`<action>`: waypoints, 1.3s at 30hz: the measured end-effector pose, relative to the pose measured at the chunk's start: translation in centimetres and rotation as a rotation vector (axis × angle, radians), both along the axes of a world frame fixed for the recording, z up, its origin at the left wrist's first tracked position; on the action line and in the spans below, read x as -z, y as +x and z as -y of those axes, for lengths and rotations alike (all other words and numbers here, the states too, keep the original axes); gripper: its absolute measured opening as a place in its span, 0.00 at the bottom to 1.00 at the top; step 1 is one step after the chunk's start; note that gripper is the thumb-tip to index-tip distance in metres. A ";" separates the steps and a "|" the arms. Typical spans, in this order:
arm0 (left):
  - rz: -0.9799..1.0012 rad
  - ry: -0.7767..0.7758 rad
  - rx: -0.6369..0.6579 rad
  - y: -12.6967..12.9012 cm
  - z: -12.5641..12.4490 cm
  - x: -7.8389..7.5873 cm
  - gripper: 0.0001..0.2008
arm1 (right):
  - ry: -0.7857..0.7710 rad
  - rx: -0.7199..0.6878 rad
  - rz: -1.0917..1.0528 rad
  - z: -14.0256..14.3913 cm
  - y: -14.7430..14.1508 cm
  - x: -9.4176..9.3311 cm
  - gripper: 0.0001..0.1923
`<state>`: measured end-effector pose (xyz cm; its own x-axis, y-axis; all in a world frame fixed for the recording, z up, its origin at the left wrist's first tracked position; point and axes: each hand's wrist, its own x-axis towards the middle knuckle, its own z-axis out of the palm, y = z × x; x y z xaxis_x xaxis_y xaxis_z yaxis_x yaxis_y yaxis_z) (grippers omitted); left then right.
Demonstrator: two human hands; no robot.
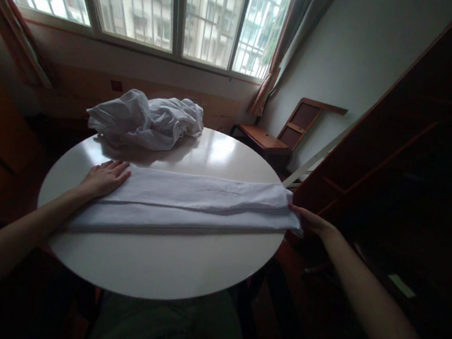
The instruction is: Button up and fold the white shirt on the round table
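A long white cloth (190,192) lies folded into a flat strip across the round white table (165,271), with a lengthwise fold edge and a short dark line near its middle. My left hand (106,176) rests palm down on its left end, fingers stretched out. At the opposite end, my right hand (310,220) grips the cloth's edge where it reaches past the table rim; the fingers are partly hidden by the fabric. Behind the strip, a crumpled heap of white cloth (145,119) sits at the far left of the table, apart from both hands.
Beyond the table is a barred window (138,7) with curtains (264,95). A low wooden bench (264,137) and a leaning wooden frame (298,123) stand at the back right. A dark wooden panel (357,163) slopes close to my right arm.
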<state>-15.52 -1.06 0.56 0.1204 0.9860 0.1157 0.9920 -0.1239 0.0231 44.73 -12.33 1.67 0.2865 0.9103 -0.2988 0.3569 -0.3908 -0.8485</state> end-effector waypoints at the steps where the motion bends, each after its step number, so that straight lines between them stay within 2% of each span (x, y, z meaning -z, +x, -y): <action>1: 0.005 0.009 0.001 0.0 0.0 0.1 0.30 | -0.057 -0.029 -0.069 0.3 -0.1 0.0 0.12; 4: 0.011 0.016 0.003 -0.2 -0.1 0.2 0.30 | -0.144 -0.070 -0.140 0.3 -0.4 -0.8 0.08; 8: 0.041 0.106 0.012 0.1 0.4 0.1 0.28 | -0.049 -0.002 -0.013 -0.8 -0.8 -3.3 0.04; 10: 0.139 0.187 0.113 1.1 0.9 -0.3 0.27 | 0.029 0.036 0.007 -1.2 -1.3 -5.1 0.06; 12: 0.289 0.183 0.304 3.3 1.7 -1.1 0.27 | 0.066 0.039 0.009 -1.3 -2.4 -7.3 0.08; 15: 0.505 0.012 0.592 8.0 3.0 -2.8 0.30 | 0.127 0.004 0.000 -1.2 -5.5 -11.0 0.09; 17: 0.709 -0.184 0.663 11.4 3.6 -3.6 0.31 | 0.210 -0.100 -0.013 -1.3 -8.6 -13.2 0.10; 19: 1.008 -0.433 0.658 14.2 3.6 -3.8 0.32 | 0.260 -0.248 0.004 -1.7 -12.4 -14.5 0.10; 21: 1.319 -0.693 0.630 15.9 3.3 -3.2 0.34 | 0.273 -0.427 0.052 -2.5 -16.8 -14.5 0.08; 23: 1.588 -0.874 0.565 16.6 2.9 -2.2 0.36 | 0.316 -0.592 0.151 -3.5 -21.2 -13.1 0.05; 26: 1.858 -0.978 0.491 16.2 2.6 -1.1 0.37 | 0.326 -0.752 0.400 -4.1 -27.0 -9.6 0.03; 28: 1.937 -0.992 0.463 15.9 2.6 -0.8 0.33 | 0.343 -0.847 0.526 -3.2 -29.7 -7.1 0.06; 29: 1.956 -0.979 0.434 15.8 2.7 -0.7 0.28 | 0.414 -0.874 0.590 -2.4 -30.6 -6.1 0.09; 32: 2.012 -0.835 0.325 16.3 2.8 -0.6 0.09 | 0.575 -0.922 0.767 0.9 -31.8 -4.6 0.15; 34: 2.043 -0.769 0.320 16.7 2.9 -0.5 0.10 | 0.648 -1.001 0.786 2.5 -31.5 -4.6 0.16; 36: 2.049 -0.777 0.356 17.0 2.9 -0.4 0.13 | 0.701 -1.014 0.737 3.1 -30.6 -5.2 0.14; 39: 2.038 -0.811 0.360 16.9 3.1 -0.4 0.12 | 0.749 -0.789 0.660 1.8 -28.1 -6.5 0.10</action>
<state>1.35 -4.14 0.94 0.5363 0.8438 -0.0168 -0.4868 0.3255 0.8106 16.59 -14.17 8.18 -0.5101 0.7847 0.3522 0.7101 0.6153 -0.3424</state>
